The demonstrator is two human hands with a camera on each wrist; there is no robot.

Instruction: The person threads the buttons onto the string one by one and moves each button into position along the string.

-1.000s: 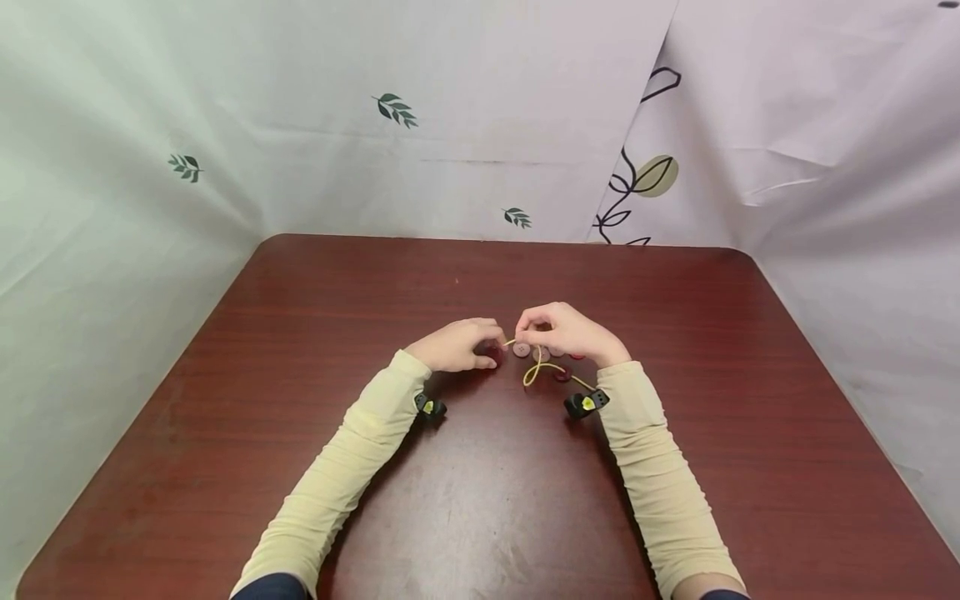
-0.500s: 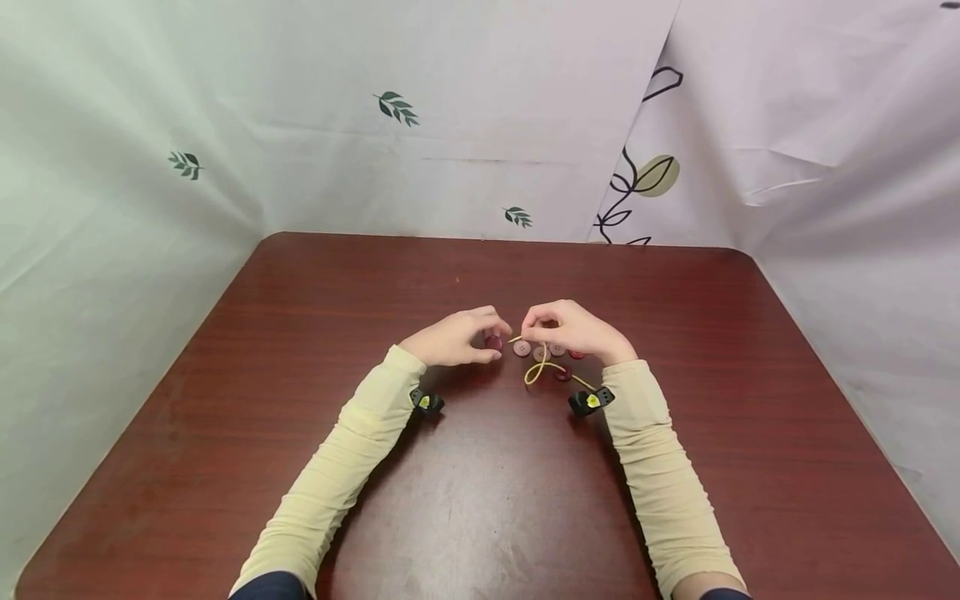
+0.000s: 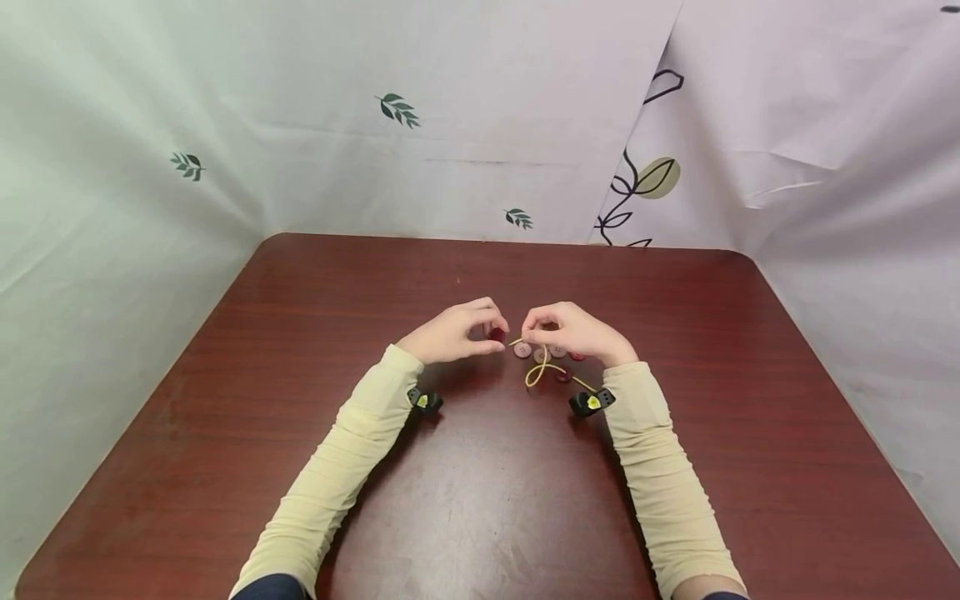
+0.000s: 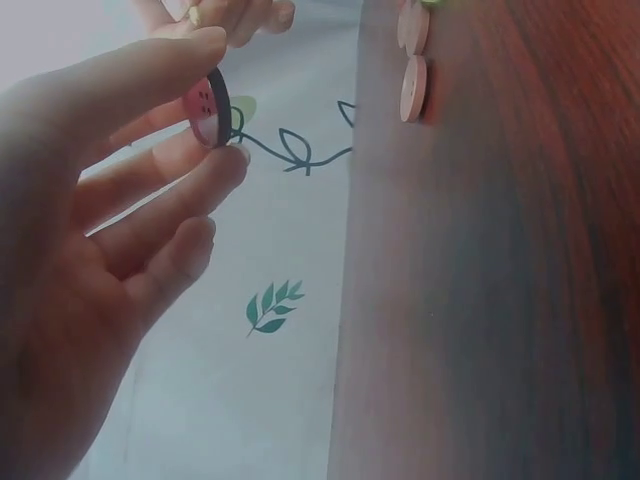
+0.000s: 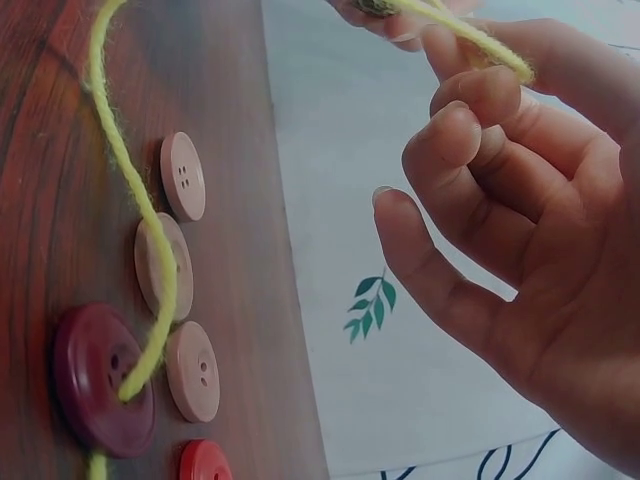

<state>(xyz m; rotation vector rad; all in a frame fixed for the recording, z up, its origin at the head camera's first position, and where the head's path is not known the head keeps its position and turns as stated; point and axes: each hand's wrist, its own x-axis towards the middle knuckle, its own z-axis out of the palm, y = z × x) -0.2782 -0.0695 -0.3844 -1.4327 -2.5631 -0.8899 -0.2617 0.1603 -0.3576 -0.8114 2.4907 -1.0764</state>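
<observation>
My left hand (image 3: 453, 335) pinches a dark red button (image 4: 207, 112) between thumb and fingertips, tipped on edge in the left wrist view. My right hand (image 3: 576, 335) pinches a yellow yarn (image 5: 169, 275) close to its tip, and the short free end points toward the left hand. A small gap separates the button from that end. From the right hand the yarn loops down to the table and passes through a hole of a maroon button (image 5: 88, 375) lying there. The fingers partly cover the held button in the head view.
Pale pink buttons (image 5: 183, 177) lie in a loose group under and beside my right hand, with a bright red button (image 5: 205, 462) at the group's right. The brown wooden table (image 3: 480, 500) ends at a white leaf-print cloth (image 3: 480, 125) behind.
My left hand has drawn away from the yarn end, and the dark red button now sits upright in its fingertips. My right hand has shifted slightly right, still holding the yarn.
</observation>
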